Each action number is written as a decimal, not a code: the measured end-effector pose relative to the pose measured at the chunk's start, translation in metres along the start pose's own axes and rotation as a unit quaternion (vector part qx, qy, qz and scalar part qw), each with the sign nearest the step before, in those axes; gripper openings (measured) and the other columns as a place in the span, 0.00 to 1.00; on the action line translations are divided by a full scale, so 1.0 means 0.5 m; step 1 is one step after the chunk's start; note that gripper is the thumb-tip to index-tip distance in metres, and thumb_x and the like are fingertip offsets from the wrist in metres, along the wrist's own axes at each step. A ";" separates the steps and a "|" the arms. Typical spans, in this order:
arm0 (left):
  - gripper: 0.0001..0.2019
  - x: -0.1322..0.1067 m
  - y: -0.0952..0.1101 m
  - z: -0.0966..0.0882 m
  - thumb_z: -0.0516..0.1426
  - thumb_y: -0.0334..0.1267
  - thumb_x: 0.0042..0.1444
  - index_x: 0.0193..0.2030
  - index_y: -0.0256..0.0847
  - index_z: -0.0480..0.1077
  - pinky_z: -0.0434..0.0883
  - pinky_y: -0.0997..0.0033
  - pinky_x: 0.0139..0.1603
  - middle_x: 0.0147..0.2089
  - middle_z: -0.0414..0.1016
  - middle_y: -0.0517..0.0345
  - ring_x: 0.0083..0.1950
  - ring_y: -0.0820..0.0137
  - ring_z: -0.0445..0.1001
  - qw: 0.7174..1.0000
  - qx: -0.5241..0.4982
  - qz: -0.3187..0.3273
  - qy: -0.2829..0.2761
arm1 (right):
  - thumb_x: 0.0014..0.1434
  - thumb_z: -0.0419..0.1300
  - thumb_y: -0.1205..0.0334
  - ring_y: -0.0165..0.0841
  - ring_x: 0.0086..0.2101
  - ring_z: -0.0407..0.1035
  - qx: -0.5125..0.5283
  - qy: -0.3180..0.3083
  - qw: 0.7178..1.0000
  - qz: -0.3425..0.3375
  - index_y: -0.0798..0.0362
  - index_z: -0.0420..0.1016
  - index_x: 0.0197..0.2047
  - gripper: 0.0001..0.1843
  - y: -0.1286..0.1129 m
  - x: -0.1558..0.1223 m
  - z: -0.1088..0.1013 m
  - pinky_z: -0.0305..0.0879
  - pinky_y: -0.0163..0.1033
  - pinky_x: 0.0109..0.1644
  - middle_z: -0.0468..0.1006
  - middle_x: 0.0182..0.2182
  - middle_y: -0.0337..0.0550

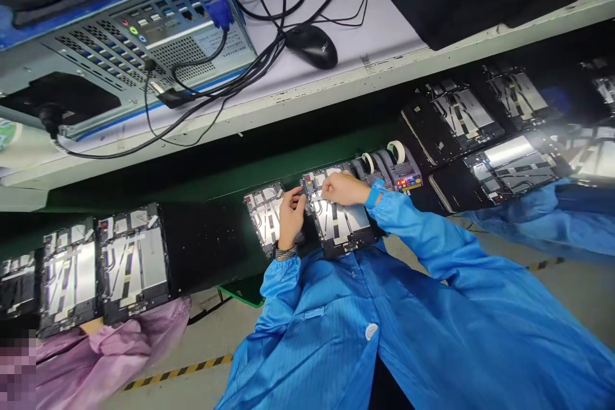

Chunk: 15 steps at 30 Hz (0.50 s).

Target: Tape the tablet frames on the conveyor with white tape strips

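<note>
Flat panel with black edges and shiny silver plates (343, 227) lies on the black surface (206, 237), mid-frame. The left hand (291, 214) is by its left edge, thumb and finger slightly apart. The right hand (344, 189) bends over its top; I cannot tell if its fingertips are closed. Small, light touches should keep the thin dark strips (335, 218) safe.

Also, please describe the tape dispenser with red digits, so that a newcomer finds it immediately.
Find the dark workbench below the shelf. Beyond the right hand's blue wristband stand two grey tape dispensers; take the one farther right, whose front shows lit red digits, unlike its neighbour's visible part.
</note>
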<state>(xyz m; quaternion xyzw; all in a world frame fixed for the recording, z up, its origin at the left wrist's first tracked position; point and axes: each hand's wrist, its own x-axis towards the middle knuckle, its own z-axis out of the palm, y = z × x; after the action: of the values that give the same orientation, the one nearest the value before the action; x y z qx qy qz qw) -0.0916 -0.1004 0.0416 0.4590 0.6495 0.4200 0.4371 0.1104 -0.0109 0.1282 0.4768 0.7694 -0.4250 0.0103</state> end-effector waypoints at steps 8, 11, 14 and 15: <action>0.20 -0.005 -0.003 0.011 0.61 0.50 0.63 0.56 0.41 0.74 0.71 0.67 0.44 0.44 0.78 0.52 0.42 0.67 0.75 0.999 -0.032 -0.019 0.001 | 0.63 0.60 0.63 0.37 0.40 0.77 -0.094 -0.026 0.995 0.039 0.51 0.82 0.34 0.10 -0.017 0.045 0.021 0.54 0.43 0.60 0.84 0.32 0.45; 0.20 0.000 -0.005 0.011 0.61 0.51 0.63 0.55 0.41 0.73 0.71 0.68 0.43 0.40 0.77 0.54 0.40 0.68 0.75 0.999 -0.031 -0.028 0.001 | 0.63 0.59 0.64 0.38 0.42 0.77 -0.100 -0.023 0.994 0.047 0.52 0.82 0.34 0.10 -0.026 0.039 0.015 0.54 0.43 0.60 0.84 0.32 0.46; 0.20 0.003 -0.007 0.011 0.62 0.51 0.62 0.55 0.40 0.73 0.71 0.68 0.43 0.39 0.77 0.54 0.41 0.68 0.75 0.999 -0.034 -0.024 0.000 | 0.62 0.59 0.65 0.39 0.42 0.77 -0.102 -0.024 0.993 0.056 0.53 0.82 0.35 0.10 -0.037 0.038 0.014 0.54 0.42 0.61 0.83 0.29 0.46; 0.20 0.004 -0.008 0.011 0.62 0.50 0.62 0.55 0.40 0.73 0.71 0.68 0.43 0.39 0.77 0.54 0.41 0.68 0.75 0.999 -0.035 -0.022 0.000 | 0.62 0.59 0.66 0.39 0.42 0.77 -0.103 -0.025 0.993 0.057 0.53 0.82 0.35 0.10 -0.039 0.039 0.013 0.54 0.42 0.61 0.83 0.28 0.46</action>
<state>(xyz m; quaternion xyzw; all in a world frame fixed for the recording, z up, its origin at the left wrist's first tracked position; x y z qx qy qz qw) -0.0875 -0.0984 0.0361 0.4290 0.6441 0.4329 0.4623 0.0826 -0.0050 0.1285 0.5054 0.7802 -0.3540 0.1027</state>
